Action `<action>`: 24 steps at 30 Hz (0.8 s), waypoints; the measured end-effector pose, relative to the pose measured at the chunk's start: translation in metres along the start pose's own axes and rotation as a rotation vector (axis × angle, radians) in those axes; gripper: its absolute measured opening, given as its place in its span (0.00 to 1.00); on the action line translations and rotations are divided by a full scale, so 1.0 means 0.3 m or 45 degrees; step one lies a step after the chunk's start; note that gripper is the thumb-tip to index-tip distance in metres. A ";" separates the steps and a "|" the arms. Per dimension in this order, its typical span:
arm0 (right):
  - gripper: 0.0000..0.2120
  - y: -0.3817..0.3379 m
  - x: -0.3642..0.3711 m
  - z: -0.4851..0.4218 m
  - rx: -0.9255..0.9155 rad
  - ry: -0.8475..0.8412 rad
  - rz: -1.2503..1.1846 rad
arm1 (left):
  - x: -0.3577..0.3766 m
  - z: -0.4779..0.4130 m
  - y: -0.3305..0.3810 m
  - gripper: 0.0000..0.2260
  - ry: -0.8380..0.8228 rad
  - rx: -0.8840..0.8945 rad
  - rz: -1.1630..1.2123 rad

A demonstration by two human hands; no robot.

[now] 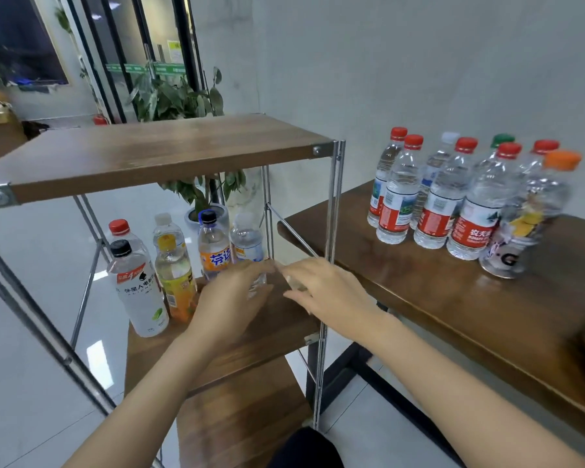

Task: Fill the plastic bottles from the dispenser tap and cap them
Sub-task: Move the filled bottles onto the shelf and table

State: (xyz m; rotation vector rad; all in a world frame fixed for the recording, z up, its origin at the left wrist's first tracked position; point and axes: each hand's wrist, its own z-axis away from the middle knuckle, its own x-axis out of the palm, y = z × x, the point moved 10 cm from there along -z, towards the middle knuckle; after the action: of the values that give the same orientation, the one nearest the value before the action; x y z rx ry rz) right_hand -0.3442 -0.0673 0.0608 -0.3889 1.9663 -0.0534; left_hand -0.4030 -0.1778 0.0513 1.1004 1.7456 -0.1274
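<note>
Now five shelf bottles (pixel 139 292), eight tabletop bottles (pixel 436 204); left hand (pixel 230 295) and right hand (pixel 325 288) meet, their grip too blurred to tell.

shelf bottles (pixel 139 285) | upright, capped | table bottles (pixel 436 204) | upright cluster (mostly red caps)

The left hand's (pixel 230 298) clear bottle (pixel 258 282) showed no colour; left of it stood a white-labelled bottle (pixel 141 292), black-capped. Right of the right hand (pixel 325 288), red-capped bottles (pixel 434 201) bore red labels on a brown tabletop (pixel 453 298).
</note>
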 end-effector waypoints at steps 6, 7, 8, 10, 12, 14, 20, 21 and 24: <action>0.14 0.110 -0.165 0.164 0.025 0.128 0.277 | 0.044 -0.035 0.225 0.12 -0.057 0.218 0.133; 0.17 0.138 -0.202 0.190 0.073 0.148 0.293 | 0.053 -0.047 0.265 0.12 -0.061 0.250 0.143; 0.19 0.166 -0.237 0.215 0.112 0.162 0.320 | 0.059 -0.061 0.305 0.12 -0.061 0.275 0.155; 0.19 0.220 -0.306 0.259 0.206 0.162 0.352 | 0.069 -0.094 0.387 0.12 -0.051 0.325 0.188; 0.19 0.289 -0.369 0.296 0.324 0.143 0.362 | 0.084 -0.131 0.470 0.13 -0.053 0.384 0.220; 0.18 0.348 -0.431 0.324 0.402 0.176 0.391 | 0.103 -0.177 0.536 0.12 -0.050 0.421 0.242; 0.18 0.514 -0.601 0.338 0.636 0.311 0.442 | 0.177 -0.352 0.696 0.13 -0.057 0.434 0.293; 0.18 0.544 -0.628 0.337 0.676 0.337 0.448 | 0.184 -0.382 0.727 0.13 -0.058 0.445 0.305; 0.18 0.630 -0.701 0.337 0.770 0.418 0.481 | 0.213 -0.475 0.825 0.14 -0.060 0.503 0.325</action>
State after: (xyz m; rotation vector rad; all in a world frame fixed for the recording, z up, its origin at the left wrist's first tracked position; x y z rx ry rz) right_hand -0.2228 0.1874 0.1638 0.4099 2.1916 -0.4809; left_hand -0.3279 0.0812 0.1648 1.5837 1.5583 -0.3477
